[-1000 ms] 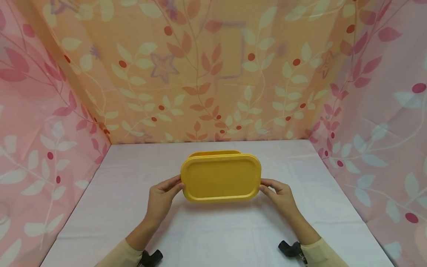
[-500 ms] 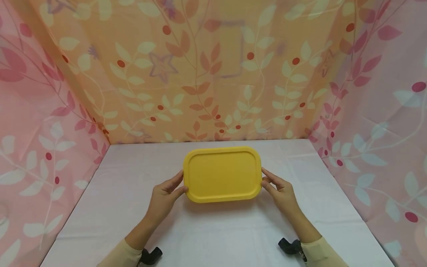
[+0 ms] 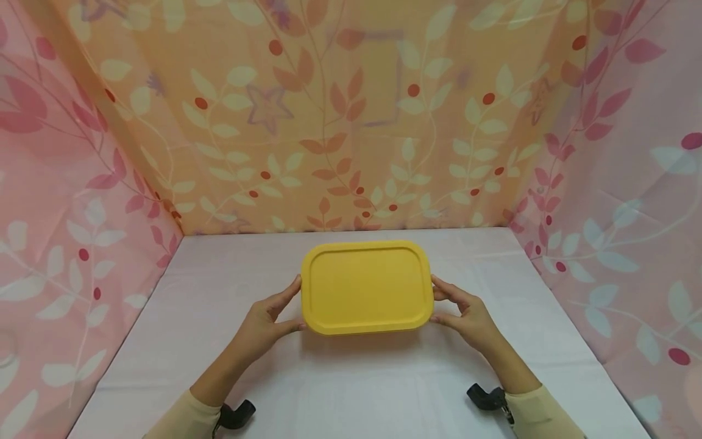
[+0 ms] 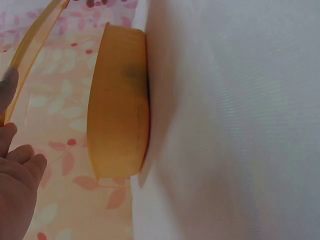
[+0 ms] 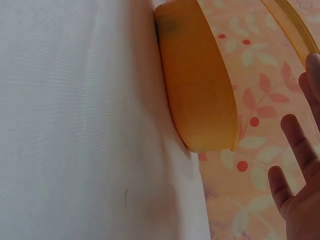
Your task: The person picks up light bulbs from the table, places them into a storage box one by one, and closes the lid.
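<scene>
A yellow rectangular lid (image 3: 366,288) with rounded corners is held level by both hands in the head view. My left hand (image 3: 269,320) grips its left end between thumb and fingers, and my right hand (image 3: 466,314) does the same at the right end. Below it stands a yellow plastic container (image 4: 117,105), which the lid hides from the head camera. Both wrist views show a gap between the container and the raised lid (image 5: 295,22). In the right wrist view, some fingers (image 5: 300,145) of the right hand extend away from the lid.
A white cloth (image 3: 362,390) covers the table under the container. Patterned curtains (image 3: 351,122) enclose the back and both sides. Black wrist cameras (image 3: 236,416) sit at the beige sleeves (image 3: 183,417).
The lid, tilted up with another yellow edge showing behind it, has come down flatter, and its top now faces up. Both thumbs have shifted lower along the lid's ends.
</scene>
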`<state>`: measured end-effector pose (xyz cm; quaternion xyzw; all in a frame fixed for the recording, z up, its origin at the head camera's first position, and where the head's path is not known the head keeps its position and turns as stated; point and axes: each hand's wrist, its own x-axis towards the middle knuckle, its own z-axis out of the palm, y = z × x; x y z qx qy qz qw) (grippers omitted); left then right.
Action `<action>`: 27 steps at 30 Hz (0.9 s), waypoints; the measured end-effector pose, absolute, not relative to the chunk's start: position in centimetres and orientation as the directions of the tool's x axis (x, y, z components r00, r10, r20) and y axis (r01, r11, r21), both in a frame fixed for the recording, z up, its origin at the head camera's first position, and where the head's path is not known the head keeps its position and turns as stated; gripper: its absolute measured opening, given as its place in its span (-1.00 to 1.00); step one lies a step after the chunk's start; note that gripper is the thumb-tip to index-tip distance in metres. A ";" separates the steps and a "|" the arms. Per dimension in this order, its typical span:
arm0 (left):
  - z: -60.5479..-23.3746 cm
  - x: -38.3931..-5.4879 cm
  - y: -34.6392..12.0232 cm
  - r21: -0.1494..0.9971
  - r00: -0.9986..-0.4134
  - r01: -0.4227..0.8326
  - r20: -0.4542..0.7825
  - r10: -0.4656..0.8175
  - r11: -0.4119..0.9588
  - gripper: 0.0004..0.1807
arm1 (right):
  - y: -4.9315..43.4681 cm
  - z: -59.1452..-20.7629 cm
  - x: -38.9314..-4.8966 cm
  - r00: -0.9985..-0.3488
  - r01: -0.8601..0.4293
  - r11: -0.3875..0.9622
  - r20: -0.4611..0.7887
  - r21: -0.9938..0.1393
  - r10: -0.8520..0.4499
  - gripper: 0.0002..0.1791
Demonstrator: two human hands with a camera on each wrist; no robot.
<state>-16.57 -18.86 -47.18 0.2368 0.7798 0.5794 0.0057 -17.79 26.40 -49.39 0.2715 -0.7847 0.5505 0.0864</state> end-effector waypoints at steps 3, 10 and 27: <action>-47.2 -16.6 -18.9 0.910 -0.887 0.361 0.268 0.375 0.203 0.00 | 26.3 -49.2 -17.9 -0.836 -0.521 0.236 0.435 -0.820 -0.335 -0.11; -47.4 -16.9 -19.2 0.927 -0.879 0.356 0.289 0.380 0.118 0.01 | 26.1 -48.8 -18.3 -0.814 -0.549 0.197 0.467 -0.812 -0.345 -0.14; -47.9 -17.7 -19.0 0.897 -0.844 0.435 0.377 0.381 0.077 -0.02 | 26.4 -48.5 -19.0 -0.841 -0.497 0.228 0.400 -0.837 -0.363 -0.13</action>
